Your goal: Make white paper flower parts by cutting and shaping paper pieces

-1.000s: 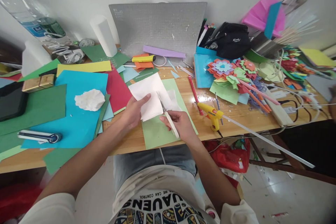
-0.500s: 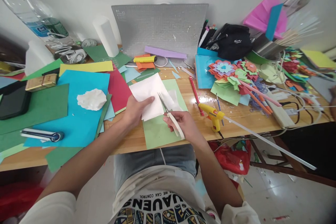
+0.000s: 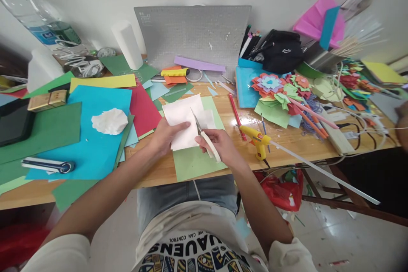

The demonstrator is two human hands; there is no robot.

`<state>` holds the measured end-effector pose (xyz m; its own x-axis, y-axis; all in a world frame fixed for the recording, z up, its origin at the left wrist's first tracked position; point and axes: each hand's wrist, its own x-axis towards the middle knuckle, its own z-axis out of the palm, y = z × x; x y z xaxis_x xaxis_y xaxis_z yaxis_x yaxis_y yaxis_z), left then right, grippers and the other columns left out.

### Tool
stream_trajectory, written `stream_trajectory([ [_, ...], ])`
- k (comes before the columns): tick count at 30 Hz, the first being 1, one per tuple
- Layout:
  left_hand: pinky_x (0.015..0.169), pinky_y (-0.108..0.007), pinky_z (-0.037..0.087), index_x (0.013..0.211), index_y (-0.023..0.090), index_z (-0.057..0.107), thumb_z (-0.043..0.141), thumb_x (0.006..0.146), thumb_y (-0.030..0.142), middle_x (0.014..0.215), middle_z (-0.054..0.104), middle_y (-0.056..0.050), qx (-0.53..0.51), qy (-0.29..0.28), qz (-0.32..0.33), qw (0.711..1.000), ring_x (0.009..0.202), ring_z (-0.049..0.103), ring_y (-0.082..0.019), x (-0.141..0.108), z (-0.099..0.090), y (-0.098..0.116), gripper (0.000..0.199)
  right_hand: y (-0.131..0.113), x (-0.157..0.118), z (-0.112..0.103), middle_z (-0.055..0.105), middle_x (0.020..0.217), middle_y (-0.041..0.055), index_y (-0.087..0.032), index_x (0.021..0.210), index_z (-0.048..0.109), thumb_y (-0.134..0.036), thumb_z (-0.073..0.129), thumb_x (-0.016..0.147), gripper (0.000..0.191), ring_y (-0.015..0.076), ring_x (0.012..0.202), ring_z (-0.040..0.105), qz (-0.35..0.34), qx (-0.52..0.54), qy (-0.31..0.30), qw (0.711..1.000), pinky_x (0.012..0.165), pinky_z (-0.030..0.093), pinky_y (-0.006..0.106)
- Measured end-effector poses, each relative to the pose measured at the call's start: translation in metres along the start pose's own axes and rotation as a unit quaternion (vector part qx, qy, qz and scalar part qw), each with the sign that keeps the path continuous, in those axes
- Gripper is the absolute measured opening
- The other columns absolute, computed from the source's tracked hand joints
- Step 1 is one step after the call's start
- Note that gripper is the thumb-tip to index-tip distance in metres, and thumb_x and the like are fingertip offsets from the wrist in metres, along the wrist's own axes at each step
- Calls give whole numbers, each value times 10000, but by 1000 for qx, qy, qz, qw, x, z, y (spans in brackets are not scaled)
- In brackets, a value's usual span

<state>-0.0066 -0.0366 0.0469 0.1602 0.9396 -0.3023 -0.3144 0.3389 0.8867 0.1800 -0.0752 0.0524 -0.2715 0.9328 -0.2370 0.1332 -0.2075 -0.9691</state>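
My left hand (image 3: 168, 135) grips a white tissue sheet (image 3: 180, 112) at its lower left side, thumb lying on top. White-handled scissors (image 3: 208, 142) are in my right hand (image 3: 221, 146), with fingers wrapped round the handles. Their metal blades point up and left over the tissue, near its right part; I cannot tell whether they are closed. A further flap of white tissue shows to the right of the blades. Beneath both hands lies a light green paper sheet (image 3: 191, 168) on the wooden table.
On the left, a crumpled white wad (image 3: 110, 121) and a stapler (image 3: 47, 164) lie on blue paper (image 3: 79, 144). A yellow glue gun (image 3: 256, 138) with a long glue stick is on the right. Paper flowers (image 3: 270, 84) lie beyond it. A grey cutting mat (image 3: 194, 38) leans against the wall.
The tissue and my left hand have shifted slightly right and down. The scissors have turned a little more upright and moved slightly up and left, with their blades further over the tissue.
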Motion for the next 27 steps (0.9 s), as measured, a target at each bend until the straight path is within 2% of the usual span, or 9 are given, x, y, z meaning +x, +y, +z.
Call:
stream_trajectory([
  [6,718,-391,615,1165,144,642,869,620,274,1149,729,-146,-29,-19,-29,999,927,721,-301,-4,6,3,605,-1,9,7,501,608,-22,-191,713,592,-622,743,713,457,122,581,477,-24,-3,25,999,534,388,243],
  [12,715,-378,606,1020,158,676,811,687,436,1039,750,-122,-59,78,-21,995,915,718,-299,1,7,-2,454,0,10,12,527,662,-3,-193,734,620,-644,726,715,464,134,605,478,-29,0,45,999,556,421,255],
  [17,744,-389,589,957,167,685,801,688,476,940,757,-101,-32,73,-11,997,901,718,-303,4,5,-7,426,1,11,15,529,661,1,-182,730,639,-631,730,715,458,141,628,486,-40,-15,62,997,557,401,248],
  [21,737,-388,588,967,170,689,806,685,470,940,758,-94,-42,73,-13,996,884,718,-294,4,4,-7,428,3,12,16,555,695,11,-170,815,698,-601,731,729,441,146,646,503,-36,-2,64,997,573,431,252],
  [27,720,-376,585,952,164,695,820,677,471,931,756,-94,-40,69,-3,997,839,719,-277,6,2,-10,431,8,12,18,600,696,28,-164,781,698,-666,714,703,508,160,631,523,-31,-36,95,994,528,414,260],
])
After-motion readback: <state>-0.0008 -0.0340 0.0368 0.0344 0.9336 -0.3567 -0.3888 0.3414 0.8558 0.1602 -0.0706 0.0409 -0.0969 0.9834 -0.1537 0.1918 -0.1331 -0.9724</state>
